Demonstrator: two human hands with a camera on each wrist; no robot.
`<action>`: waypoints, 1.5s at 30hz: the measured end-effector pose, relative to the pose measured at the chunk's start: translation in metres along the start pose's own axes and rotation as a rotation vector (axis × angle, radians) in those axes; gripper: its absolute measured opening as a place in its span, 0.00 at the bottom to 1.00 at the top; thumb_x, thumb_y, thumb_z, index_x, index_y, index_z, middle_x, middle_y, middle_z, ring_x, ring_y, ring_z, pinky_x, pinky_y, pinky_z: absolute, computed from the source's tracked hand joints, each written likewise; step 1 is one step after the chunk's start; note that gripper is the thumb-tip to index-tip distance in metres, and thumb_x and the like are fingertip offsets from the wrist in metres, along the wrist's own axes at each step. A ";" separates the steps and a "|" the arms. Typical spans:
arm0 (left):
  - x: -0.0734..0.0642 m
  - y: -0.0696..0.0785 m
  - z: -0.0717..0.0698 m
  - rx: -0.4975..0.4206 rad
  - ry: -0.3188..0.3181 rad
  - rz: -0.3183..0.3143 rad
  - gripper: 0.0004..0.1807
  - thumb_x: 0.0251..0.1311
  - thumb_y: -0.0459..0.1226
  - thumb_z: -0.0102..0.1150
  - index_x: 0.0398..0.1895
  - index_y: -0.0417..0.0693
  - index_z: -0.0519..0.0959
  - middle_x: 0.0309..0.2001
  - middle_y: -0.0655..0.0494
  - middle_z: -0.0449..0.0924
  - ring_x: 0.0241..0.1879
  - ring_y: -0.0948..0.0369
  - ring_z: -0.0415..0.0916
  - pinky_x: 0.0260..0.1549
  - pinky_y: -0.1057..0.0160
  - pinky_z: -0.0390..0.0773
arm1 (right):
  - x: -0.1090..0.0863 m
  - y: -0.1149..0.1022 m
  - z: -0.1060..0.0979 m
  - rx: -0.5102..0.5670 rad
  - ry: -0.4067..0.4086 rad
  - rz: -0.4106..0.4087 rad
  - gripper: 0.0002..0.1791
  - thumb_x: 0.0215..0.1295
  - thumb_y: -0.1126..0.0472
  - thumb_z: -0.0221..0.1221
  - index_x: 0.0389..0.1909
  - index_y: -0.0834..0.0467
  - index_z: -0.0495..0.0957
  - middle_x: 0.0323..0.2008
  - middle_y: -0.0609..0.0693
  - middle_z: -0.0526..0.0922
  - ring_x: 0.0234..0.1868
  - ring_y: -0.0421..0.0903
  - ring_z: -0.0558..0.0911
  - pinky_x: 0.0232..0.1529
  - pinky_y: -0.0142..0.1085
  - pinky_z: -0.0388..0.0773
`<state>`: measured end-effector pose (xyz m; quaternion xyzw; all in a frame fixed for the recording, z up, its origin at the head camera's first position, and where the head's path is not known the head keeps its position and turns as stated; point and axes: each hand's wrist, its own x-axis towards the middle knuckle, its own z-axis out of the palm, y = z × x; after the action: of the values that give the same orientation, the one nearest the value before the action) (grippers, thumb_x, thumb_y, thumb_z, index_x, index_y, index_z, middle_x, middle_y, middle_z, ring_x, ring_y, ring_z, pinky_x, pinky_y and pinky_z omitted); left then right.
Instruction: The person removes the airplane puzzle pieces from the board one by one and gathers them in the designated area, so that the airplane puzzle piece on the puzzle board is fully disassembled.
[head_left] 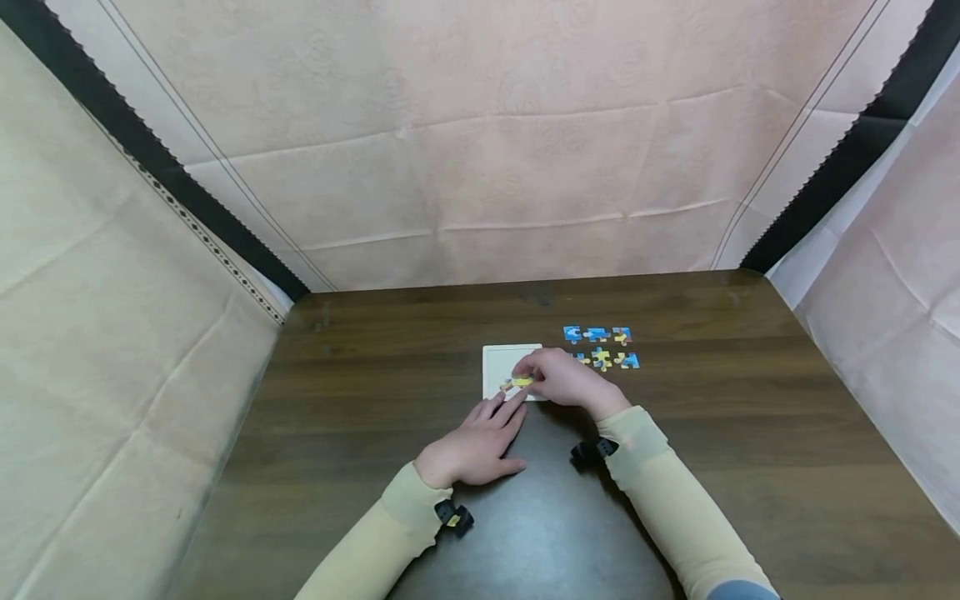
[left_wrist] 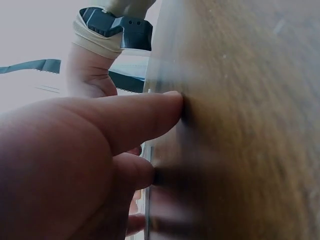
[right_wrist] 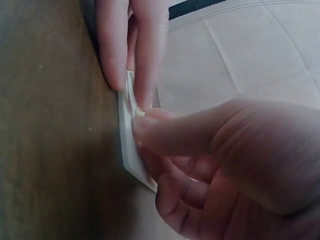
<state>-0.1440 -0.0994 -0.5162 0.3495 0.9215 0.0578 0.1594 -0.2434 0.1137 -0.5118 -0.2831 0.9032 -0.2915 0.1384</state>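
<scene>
A white puzzle tray [head_left: 497,363] with a raised rim lies flat on the brown table. Over its near right part, my right hand [head_left: 567,380] pinches a yellow puzzle piece [head_left: 523,382] between thumb and fingers. In the right wrist view the right thumb [right_wrist: 172,134] and fingertips meet low over the tray, mostly covering the piece. My left hand [head_left: 474,443] rests with extended fingers at the tray's near edge, its fingertips beside the piece. The left thumb [left_wrist: 150,117] touches the table in the left wrist view. Part of the tray is hidden under the right hand.
Right of the tray lie two short rows of loose puzzle pieces, among them a blue piece [head_left: 572,334] and a yellow one [head_left: 602,358]. One piece is partly covered by the right hand. Pale cloth walls [head_left: 510,192] stand behind and beside the table [head_left: 360,375].
</scene>
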 end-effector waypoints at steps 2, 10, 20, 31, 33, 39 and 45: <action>0.000 0.000 0.000 -0.001 -0.003 -0.002 0.47 0.78 0.59 0.54 0.87 0.43 0.52 0.88 0.53 0.37 0.85 0.45 0.38 0.81 0.45 0.48 | 0.000 -0.001 -0.001 0.002 -0.005 0.006 0.13 0.73 0.69 0.66 0.55 0.57 0.89 0.51 0.51 0.89 0.50 0.49 0.86 0.59 0.50 0.82; 0.004 -0.003 0.004 0.005 0.016 -0.010 0.47 0.78 0.59 0.55 0.87 0.43 0.52 0.88 0.54 0.39 0.85 0.45 0.39 0.80 0.44 0.48 | 0.006 -0.004 -0.002 -0.025 -0.005 0.012 0.13 0.80 0.67 0.57 0.54 0.57 0.89 0.53 0.52 0.88 0.58 0.53 0.84 0.67 0.53 0.77; 0.007 0.000 -0.001 0.035 0.058 -0.022 0.47 0.77 0.60 0.55 0.88 0.47 0.53 0.87 0.54 0.46 0.84 0.45 0.45 0.79 0.45 0.52 | 0.010 -0.005 -0.003 -0.027 -0.006 0.044 0.12 0.79 0.68 0.56 0.48 0.57 0.89 0.48 0.51 0.88 0.53 0.53 0.83 0.65 0.53 0.77; 0.007 -0.002 -0.006 0.069 0.046 -0.027 0.42 0.79 0.60 0.52 0.87 0.52 0.56 0.87 0.58 0.47 0.84 0.48 0.46 0.79 0.48 0.52 | 0.012 -0.005 0.000 0.014 0.008 0.076 0.12 0.81 0.66 0.55 0.46 0.57 0.88 0.49 0.53 0.87 0.52 0.53 0.82 0.66 0.54 0.76; 0.007 -0.003 -0.007 0.072 0.044 -0.027 0.42 0.79 0.59 0.52 0.87 0.52 0.56 0.87 0.58 0.47 0.84 0.48 0.46 0.79 0.48 0.53 | 0.013 -0.005 0.000 0.021 0.013 0.078 0.12 0.82 0.66 0.54 0.46 0.56 0.87 0.49 0.52 0.87 0.51 0.52 0.82 0.65 0.54 0.77; 0.006 -0.002 -0.006 0.078 0.048 -0.020 0.42 0.79 0.59 0.52 0.87 0.51 0.57 0.87 0.57 0.48 0.84 0.47 0.47 0.79 0.48 0.53 | 0.012 -0.004 0.004 0.034 0.028 0.091 0.11 0.81 0.65 0.56 0.49 0.56 0.87 0.49 0.50 0.87 0.51 0.50 0.83 0.63 0.53 0.77; 0.003 0.001 -0.003 0.053 0.043 -0.010 0.41 0.79 0.58 0.53 0.86 0.50 0.59 0.87 0.55 0.50 0.84 0.46 0.48 0.79 0.47 0.53 | 0.008 -0.003 0.011 0.071 0.010 0.110 0.10 0.81 0.63 0.58 0.53 0.55 0.88 0.49 0.49 0.87 0.48 0.49 0.82 0.61 0.52 0.78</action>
<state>-0.1462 -0.0963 -0.5141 0.3475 0.9277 0.0402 0.1304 -0.2442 0.1018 -0.5190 -0.2265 0.9072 -0.3167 0.1595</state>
